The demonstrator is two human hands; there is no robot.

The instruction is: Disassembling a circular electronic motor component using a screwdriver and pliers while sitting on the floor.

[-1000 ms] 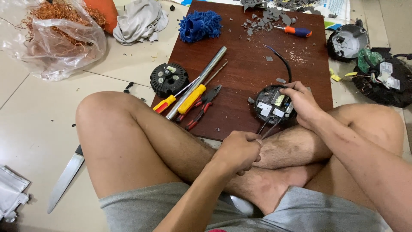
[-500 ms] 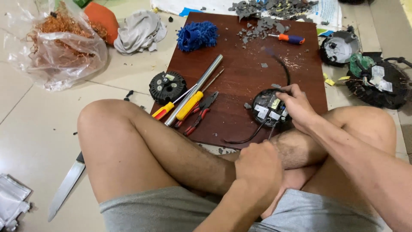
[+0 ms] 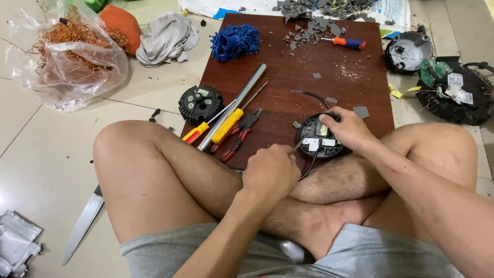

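I sit cross-legged on a tiled floor at a dark red wooden board (image 3: 288,67). My right hand (image 3: 350,128) rests on a round black electrical part (image 3: 315,138) with white labels, at the board's near edge. My left hand (image 3: 270,172) is closed around a thin metal tool whose tip (image 3: 298,145) points at that part's left side. A black wire (image 3: 311,95) curls out behind the part. Left of it lie red-handled pliers (image 3: 241,135), a yellow-handled screwdriver (image 3: 229,125), a red-and-yellow screwdriver (image 3: 197,133) and a steel rod (image 3: 234,105).
A second round black part (image 3: 200,103) sits at the board's left edge. A blue mop head (image 3: 235,41), grey broken bits (image 3: 309,25) and an orange-blue screwdriver (image 3: 346,42) lie farther back. A bag of copper wire (image 3: 69,56) lies far left, a knife (image 3: 82,226) near left, more dismantled parts (image 3: 447,87) right.
My left hand has come up from my shin toward the round part, bringing the thin tool's tip to its side. My right hand has stayed on the part.
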